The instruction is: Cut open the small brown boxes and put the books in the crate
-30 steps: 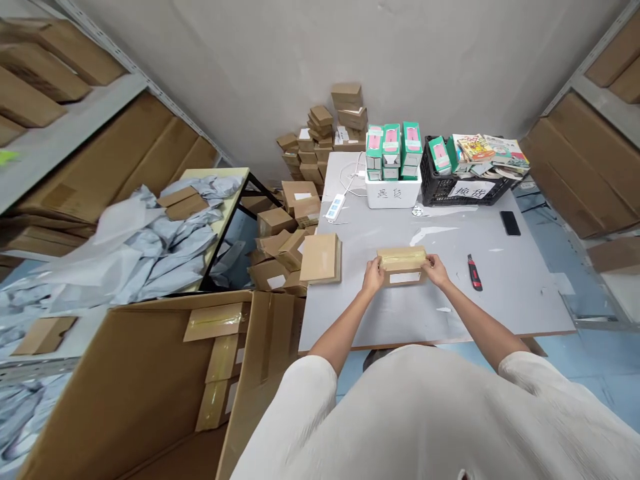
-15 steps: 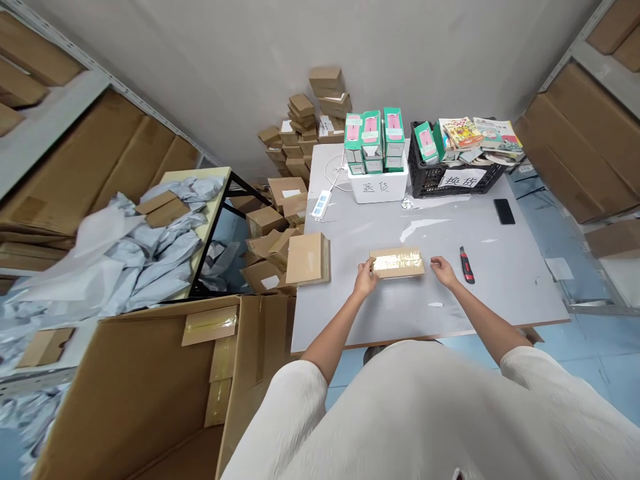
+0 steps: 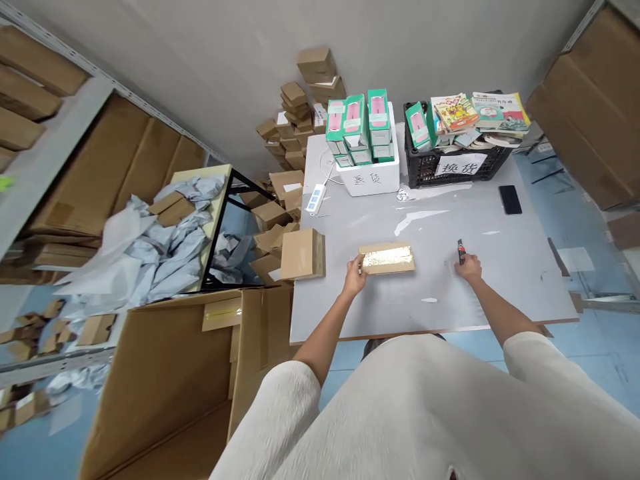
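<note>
A small flat cardboard box with shiny clear tape along its top lies on the grey table. My left hand grips its left end, thumb and fingers at the edge. Further right, my right hand is closed on a red and black utility knife, whose front end points away from me. A small white paper scrap lies between my hands, nearer the table's front edge.
A cardboard box sits at the table's left edge. Behind are a white bin of green-pink boxes, a black crate of books and a power strip. A phone lies right. A large open carton stands lower left.
My right hand has moved right and taken hold of the utility knife. My left hand still grips the small box. The camera view has shifted slightly.
</note>
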`<state>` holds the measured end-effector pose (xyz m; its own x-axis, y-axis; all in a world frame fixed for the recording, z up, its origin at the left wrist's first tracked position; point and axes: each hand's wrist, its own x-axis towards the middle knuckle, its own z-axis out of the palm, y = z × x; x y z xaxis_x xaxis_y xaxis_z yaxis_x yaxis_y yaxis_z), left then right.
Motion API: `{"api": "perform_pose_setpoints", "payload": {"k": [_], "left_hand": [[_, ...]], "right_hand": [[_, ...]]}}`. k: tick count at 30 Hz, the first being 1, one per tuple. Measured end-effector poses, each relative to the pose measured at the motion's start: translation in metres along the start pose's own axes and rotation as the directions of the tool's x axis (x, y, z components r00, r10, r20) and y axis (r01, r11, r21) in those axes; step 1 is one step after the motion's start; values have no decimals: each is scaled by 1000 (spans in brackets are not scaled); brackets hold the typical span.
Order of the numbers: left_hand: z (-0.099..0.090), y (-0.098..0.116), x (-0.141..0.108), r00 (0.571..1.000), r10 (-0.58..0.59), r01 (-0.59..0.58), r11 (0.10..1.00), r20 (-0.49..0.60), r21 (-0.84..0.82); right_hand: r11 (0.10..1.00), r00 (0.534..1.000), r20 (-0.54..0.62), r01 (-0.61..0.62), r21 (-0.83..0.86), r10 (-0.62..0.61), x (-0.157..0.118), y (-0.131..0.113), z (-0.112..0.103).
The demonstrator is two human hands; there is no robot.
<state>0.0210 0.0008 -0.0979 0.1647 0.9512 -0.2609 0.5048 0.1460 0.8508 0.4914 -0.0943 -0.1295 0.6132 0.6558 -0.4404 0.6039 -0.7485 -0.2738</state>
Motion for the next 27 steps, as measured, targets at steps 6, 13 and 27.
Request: {"api": "perform_pose_setpoints", "payload": {"k": [6,13,27], "left_hand": [[0,4,-3,1000,-3,4,1000,-24,26],[0,11,-4,999,-19,20,1000,-30,14],[5,9,4,999,35,-36,993,-11,-115]], "right_hand": [[993,997,34,79,-90,-76,6,7,3],[987,999,-28,-22,160,27,4,1,-5],[711,728,141,577,403,-671,-83,-146,-57]]}}
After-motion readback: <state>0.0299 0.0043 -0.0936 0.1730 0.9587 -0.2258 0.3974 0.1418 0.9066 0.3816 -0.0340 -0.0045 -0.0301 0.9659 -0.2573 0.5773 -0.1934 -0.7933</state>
